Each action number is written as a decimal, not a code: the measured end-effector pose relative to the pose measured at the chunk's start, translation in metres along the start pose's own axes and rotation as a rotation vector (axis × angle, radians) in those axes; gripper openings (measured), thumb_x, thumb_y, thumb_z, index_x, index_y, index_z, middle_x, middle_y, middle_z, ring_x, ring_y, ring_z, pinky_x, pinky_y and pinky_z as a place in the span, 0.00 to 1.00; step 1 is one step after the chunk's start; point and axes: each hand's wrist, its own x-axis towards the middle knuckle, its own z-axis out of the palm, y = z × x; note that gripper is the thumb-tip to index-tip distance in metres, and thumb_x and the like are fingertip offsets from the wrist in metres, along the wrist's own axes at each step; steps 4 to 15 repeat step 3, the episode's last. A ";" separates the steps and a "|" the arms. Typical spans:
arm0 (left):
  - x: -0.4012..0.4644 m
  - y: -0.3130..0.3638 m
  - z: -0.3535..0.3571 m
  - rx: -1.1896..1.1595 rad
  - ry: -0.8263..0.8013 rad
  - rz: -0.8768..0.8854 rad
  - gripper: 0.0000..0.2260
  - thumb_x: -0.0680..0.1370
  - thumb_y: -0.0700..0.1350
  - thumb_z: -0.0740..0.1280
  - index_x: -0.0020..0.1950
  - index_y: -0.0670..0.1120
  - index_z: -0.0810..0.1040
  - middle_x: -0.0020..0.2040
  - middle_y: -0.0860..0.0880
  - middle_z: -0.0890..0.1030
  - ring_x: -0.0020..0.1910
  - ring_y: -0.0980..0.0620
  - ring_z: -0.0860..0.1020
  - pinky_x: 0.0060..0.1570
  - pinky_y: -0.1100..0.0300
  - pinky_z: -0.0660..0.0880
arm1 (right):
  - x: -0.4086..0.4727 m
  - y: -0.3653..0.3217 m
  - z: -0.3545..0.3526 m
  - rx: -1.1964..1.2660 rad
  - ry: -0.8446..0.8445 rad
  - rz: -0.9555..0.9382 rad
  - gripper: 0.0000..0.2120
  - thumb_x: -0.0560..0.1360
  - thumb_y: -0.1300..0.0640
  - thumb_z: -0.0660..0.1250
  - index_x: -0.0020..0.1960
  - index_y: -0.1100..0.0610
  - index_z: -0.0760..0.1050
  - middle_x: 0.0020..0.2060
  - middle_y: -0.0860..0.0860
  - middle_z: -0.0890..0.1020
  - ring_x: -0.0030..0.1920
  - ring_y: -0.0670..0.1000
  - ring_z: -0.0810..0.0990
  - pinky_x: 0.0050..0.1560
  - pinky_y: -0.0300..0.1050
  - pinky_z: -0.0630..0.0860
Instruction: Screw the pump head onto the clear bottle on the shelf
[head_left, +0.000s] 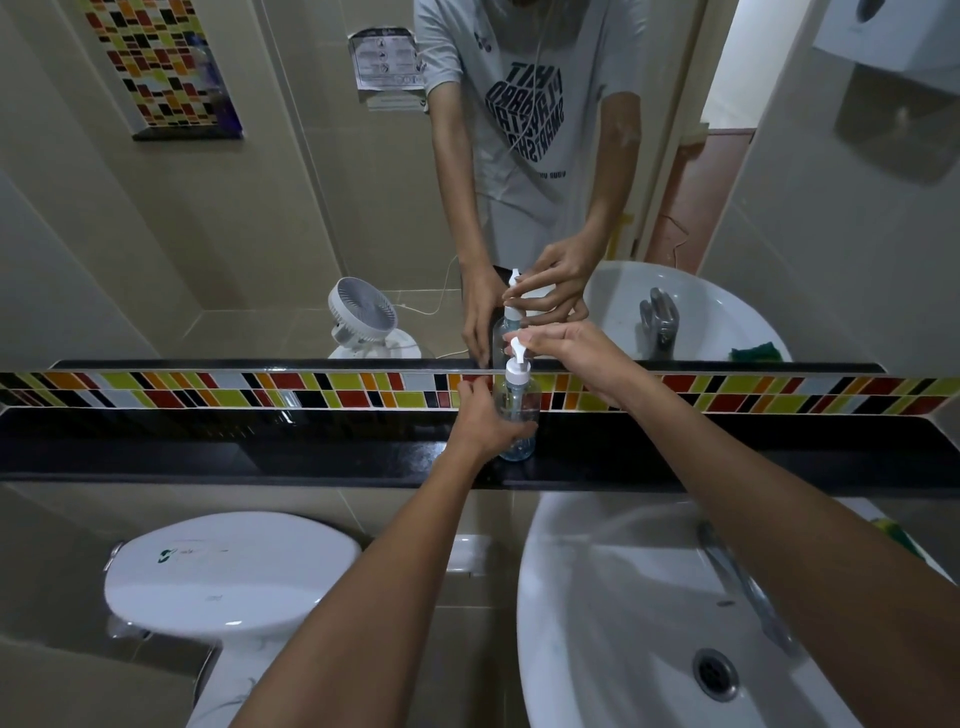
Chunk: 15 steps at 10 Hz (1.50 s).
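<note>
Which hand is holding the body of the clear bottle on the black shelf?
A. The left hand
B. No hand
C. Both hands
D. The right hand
A: the left hand wraps the clear bottle standing on the black shelf, while the right hand has its fingers at the white pump head on top.

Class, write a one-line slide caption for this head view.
Left hand steadies the bottle on the shelf; right hand grips the pump head.
</note>
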 end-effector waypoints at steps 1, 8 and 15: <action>0.000 -0.014 0.000 0.043 -0.059 0.005 0.48 0.69 0.48 0.82 0.82 0.43 0.58 0.78 0.43 0.60 0.77 0.42 0.67 0.74 0.46 0.70 | 0.000 0.005 0.001 -0.015 0.002 -0.011 0.16 0.82 0.52 0.68 0.66 0.58 0.83 0.63 0.49 0.86 0.63 0.44 0.83 0.61 0.35 0.76; -0.006 -0.056 -0.001 0.403 -0.079 0.044 0.51 0.74 0.59 0.75 0.85 0.44 0.48 0.83 0.43 0.52 0.79 0.38 0.65 0.76 0.42 0.67 | -0.016 -0.007 0.003 0.021 0.132 0.005 0.20 0.81 0.44 0.66 0.68 0.53 0.81 0.63 0.44 0.85 0.62 0.41 0.81 0.55 0.32 0.73; -0.006 -0.056 -0.001 0.403 -0.079 0.044 0.51 0.74 0.59 0.75 0.85 0.44 0.48 0.83 0.43 0.52 0.79 0.38 0.65 0.76 0.42 0.67 | -0.016 -0.007 0.003 0.021 0.132 0.005 0.20 0.81 0.44 0.66 0.68 0.53 0.81 0.63 0.44 0.85 0.62 0.41 0.81 0.55 0.32 0.73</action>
